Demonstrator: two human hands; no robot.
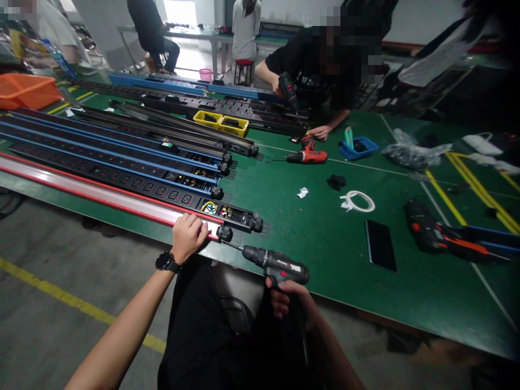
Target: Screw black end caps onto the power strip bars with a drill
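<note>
Far left: orange bin (28, 100) on the green table (268, 187). Long blue-edged bars (122, 145) run side by side from the left toward the middle; black socket strip (134, 182) lies on their near side, wiring exposed by its right end. Red-edged bar (134, 197) is nearest, along the near table edge, black end fitting (225, 233) at its right end. Left hand (189, 235) is closed over that bar just left of the fitting, black watch (164, 261) on the wrist. Yellow trays (220, 123) sit farther back. Right hand (286, 295) grips the black drill (280, 265) by its handle, bit pointing left at the bar's right end; can't tell if it touches. Across the table, a person (325, 70) leans in holding another drill (288, 91). Red drill (309, 156) lies near that person's hand. Further right: blue tray (368, 147), white ring (361, 201), phone (381, 245), then orange-and-black tool (441, 235) at right.
</note>
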